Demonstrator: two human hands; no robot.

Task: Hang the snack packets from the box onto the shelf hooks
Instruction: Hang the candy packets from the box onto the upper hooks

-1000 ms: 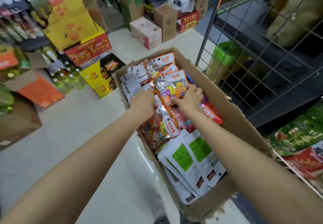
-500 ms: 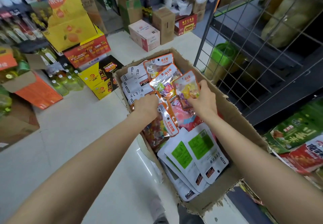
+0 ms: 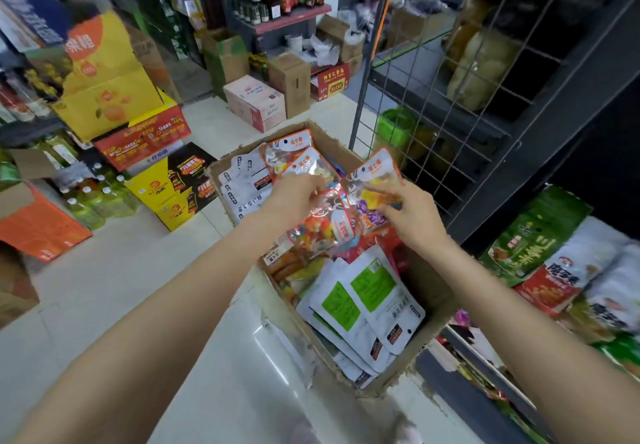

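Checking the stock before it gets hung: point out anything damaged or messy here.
The cardboard box has torn, ragged edges at its near corner. The snack packets inside lie in a loose, overlapping heap, not in rows. No packet looks burst or spilled.

Your left hand (image 3: pixel 298 194) and right hand (image 3: pixel 412 216) are both bare, no gloves, rings, watch or bracelet that I can spot, and both forearms run uncovered right to the near edge, so no sleeves either.

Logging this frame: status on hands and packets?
Right hand grips orange-topped packet. Left hand holds candy packet over box. Nothing blocking.
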